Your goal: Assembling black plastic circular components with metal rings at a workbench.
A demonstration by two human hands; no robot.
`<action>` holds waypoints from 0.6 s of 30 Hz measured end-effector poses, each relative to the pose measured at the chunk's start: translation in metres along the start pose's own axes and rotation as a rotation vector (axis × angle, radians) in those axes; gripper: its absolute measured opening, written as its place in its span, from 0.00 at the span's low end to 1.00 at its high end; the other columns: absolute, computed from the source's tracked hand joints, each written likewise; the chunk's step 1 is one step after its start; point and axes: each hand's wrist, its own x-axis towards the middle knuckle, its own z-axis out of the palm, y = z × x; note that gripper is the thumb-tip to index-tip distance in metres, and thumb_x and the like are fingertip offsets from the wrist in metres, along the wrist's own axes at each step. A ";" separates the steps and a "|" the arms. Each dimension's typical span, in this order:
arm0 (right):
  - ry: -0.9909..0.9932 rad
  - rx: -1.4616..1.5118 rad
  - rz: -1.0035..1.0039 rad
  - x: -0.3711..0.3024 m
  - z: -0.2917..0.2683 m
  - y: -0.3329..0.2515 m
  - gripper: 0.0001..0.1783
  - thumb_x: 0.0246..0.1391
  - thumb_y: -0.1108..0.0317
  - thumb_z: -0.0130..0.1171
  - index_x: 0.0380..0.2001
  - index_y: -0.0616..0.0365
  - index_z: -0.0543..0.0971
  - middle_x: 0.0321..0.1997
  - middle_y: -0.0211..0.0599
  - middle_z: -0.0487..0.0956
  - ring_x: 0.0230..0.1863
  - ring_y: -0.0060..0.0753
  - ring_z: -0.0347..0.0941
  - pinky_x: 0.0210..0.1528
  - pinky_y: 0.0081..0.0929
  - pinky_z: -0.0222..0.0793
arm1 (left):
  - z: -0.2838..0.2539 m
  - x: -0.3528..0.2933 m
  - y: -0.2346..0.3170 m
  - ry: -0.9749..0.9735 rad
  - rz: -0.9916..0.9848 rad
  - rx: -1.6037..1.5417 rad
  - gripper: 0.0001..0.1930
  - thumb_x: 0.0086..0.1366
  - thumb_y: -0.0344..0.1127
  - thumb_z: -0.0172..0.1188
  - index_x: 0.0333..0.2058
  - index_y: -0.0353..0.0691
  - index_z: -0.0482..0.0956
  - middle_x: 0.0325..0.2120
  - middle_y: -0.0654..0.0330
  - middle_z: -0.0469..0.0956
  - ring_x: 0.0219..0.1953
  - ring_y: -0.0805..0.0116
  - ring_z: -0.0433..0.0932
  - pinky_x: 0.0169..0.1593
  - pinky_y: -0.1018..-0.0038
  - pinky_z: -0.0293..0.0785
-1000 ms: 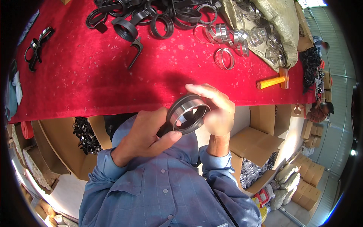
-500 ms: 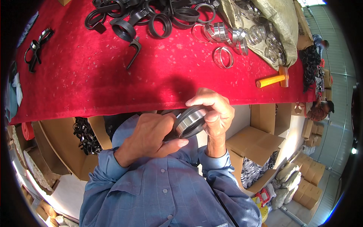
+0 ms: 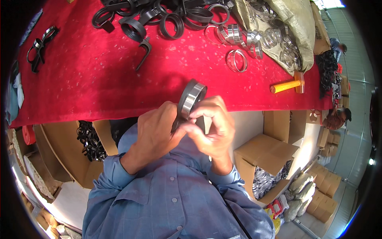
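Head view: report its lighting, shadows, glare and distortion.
Head view: even daylight, with a blown-out patch at the top right; the hands cast a soft shadow on the red table; the ring held by the left hand and right hand is sharp; fisheye bends the table edge, and the corners are black.

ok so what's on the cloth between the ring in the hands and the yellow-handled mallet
Nothing: in the head view only bare red cloth lies between the ring and the yellow-handled mallet.
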 end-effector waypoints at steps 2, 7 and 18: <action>0.045 0.001 0.012 -0.005 0.012 0.001 0.19 0.35 0.76 0.77 0.29 0.55 0.77 0.26 0.31 0.76 0.29 0.33 0.71 0.36 0.29 0.62 | 0.002 -0.003 -0.003 0.016 0.018 0.024 0.14 0.51 0.32 0.69 0.32 0.40 0.71 0.24 0.59 0.73 0.21 0.59 0.74 0.23 0.67 0.68; 0.062 -0.028 0.044 -0.011 0.020 -0.003 0.17 0.39 0.77 0.75 0.30 0.57 0.76 0.28 0.33 0.77 0.31 0.32 0.71 0.37 0.28 0.64 | -0.002 -0.003 -0.002 0.046 0.035 0.104 0.15 0.51 0.32 0.69 0.32 0.40 0.70 0.24 0.59 0.72 0.21 0.59 0.74 0.23 0.67 0.67; -0.080 0.010 -0.040 -0.004 0.014 0.000 0.13 0.44 0.77 0.71 0.29 0.58 0.75 0.27 0.35 0.77 0.29 0.33 0.69 0.36 0.30 0.62 | -0.009 -0.006 -0.010 0.010 0.059 0.069 0.17 0.50 0.34 0.71 0.31 0.40 0.69 0.23 0.58 0.69 0.20 0.58 0.73 0.22 0.66 0.66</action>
